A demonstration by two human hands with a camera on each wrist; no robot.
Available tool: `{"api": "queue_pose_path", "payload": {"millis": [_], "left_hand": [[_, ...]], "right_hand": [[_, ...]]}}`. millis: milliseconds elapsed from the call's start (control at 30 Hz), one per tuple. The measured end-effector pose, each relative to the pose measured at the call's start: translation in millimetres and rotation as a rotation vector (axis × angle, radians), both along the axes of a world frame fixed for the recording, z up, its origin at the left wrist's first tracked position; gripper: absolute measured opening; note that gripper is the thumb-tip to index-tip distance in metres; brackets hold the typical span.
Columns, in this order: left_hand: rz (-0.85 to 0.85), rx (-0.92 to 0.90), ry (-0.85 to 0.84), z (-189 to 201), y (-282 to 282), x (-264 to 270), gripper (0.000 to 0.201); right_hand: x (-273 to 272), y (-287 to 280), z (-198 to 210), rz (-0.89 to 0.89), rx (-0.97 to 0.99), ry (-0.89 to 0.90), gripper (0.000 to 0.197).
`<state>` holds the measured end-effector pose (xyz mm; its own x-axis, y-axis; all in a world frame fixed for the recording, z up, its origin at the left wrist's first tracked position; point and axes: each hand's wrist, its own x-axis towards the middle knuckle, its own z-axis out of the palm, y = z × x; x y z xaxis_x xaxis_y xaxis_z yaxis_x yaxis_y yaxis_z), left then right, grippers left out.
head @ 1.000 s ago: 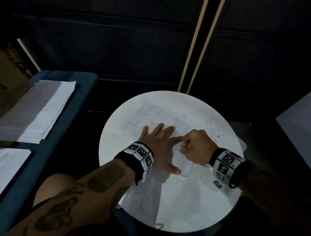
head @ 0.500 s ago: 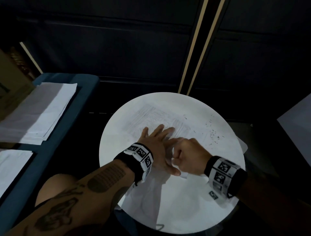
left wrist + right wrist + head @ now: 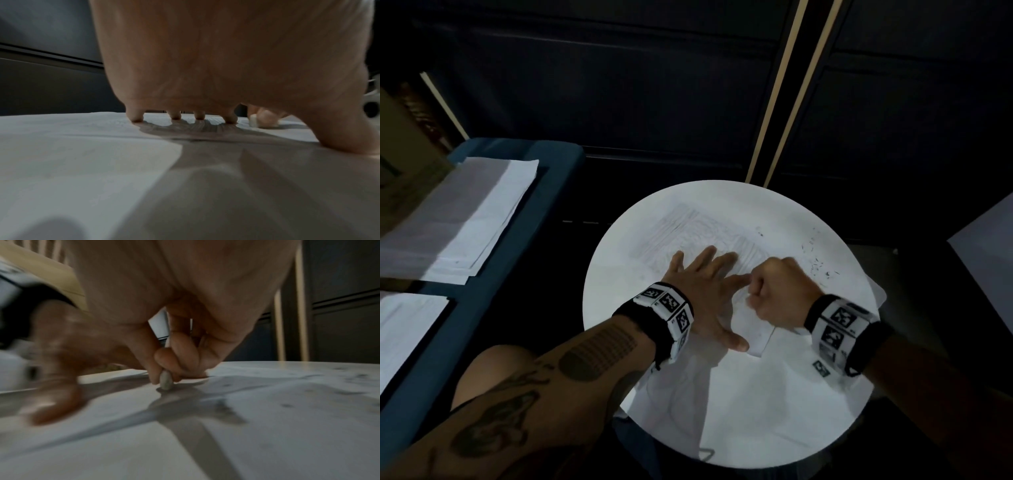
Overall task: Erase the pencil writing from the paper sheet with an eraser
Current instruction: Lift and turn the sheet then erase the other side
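Note:
A paper sheet [image 3: 698, 229] with faint pencil writing lies on a round white table [image 3: 756, 421]. My left hand [image 3: 705, 287] lies flat on the sheet with fingers spread, and its fingertips [image 3: 174, 116] press the paper down. Just to its right, my right hand [image 3: 777, 294] is curled into a fist. In the right wrist view its thumb and fingers pinch a small pale eraser [image 3: 166, 381], whose tip touches the paper. The eraser [image 3: 253, 122] also shows beyond my left thumb. From the head view the eraser is hidden inside the fist.
Dark eraser crumbs [image 3: 818, 263] are scattered on the table's right side. A blue bench [image 3: 482, 308] at the left carries stacks of white paper [image 3: 469, 219]. Dark wall panels with a pale vertical strip [image 3: 774, 92] stand behind the table.
My right hand slid left toward my left hand half a second ago and has now moved back right and farther away. My left hand has stayed flat on the sheet.

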<state>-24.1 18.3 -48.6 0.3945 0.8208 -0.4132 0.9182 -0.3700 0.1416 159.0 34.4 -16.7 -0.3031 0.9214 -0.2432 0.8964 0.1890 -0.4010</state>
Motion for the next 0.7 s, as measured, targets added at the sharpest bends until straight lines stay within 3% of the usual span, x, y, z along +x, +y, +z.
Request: {"api": "queue_pose_path", "payload": {"millis": [100, 233, 367, 533, 633, 700], "left_hand": [[0.001, 0.008, 0.02, -0.9, 0.6, -0.4, 0.124], [-0.003, -0.006, -0.01, 0.9, 0.2, 1.4, 0.122], [0.006, 0.02, -0.013, -0.2, -3.0, -0.7, 0.121], [-0.003, 0.001, -0.014, 4.0, -2.1, 0.9, 0.121], [-0.001, 0.017, -0.006, 1.8, -3.5, 0.3, 0.121], [-0.002, 0.008, 0.001, 2.2, -1.3, -0.1, 0.121]], "right_hand": [[-11.2, -21.7, -1.5, 0.23, -0.079, -0.052, 0.011], [9.6, 10.4, 2.2, -0.033, 0.014, -0.032, 0.016], [-8.2, -19.6, 0.8, 0.19, -0.049, -0.039, 0.017], [13.1, 10.9, -0.1, -0.042, 0.021, -0.029, 0.016], [-1.8, -12.9, -1.6, 0.136, -0.029, -0.05, 0.017], [-0.6, -14.7, -1.5, 0.141, -0.062, -0.042, 0.019]]}}
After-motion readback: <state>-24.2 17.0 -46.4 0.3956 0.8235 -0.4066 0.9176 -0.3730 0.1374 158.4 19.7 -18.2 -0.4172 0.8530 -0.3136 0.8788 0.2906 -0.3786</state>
